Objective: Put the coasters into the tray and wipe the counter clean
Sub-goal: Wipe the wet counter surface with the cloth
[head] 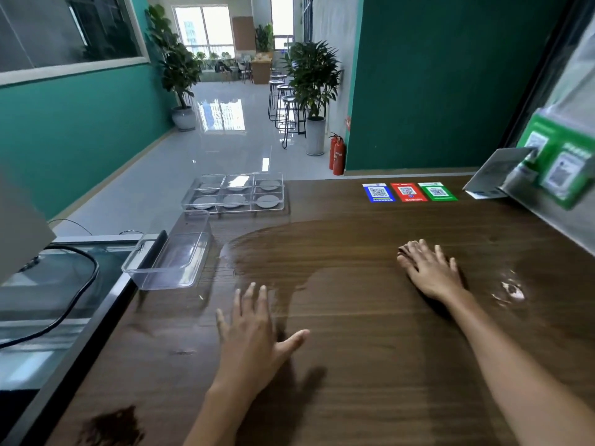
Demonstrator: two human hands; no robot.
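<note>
Single head view, forward and down, close over counter (354,365).

Café or shop service counter. Evidence: wooden counter (370,349); three payment QR stickers (409,192) beyond the hands; QR stand (563,169) far right; bar stools (286,107) along the hall; potted plants (314,82); fire extinguishers (337,154); seating area at far windows.

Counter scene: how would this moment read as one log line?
coasters: in tray | left hand: open | right hand: flat on counter | wet patch: present
</note>
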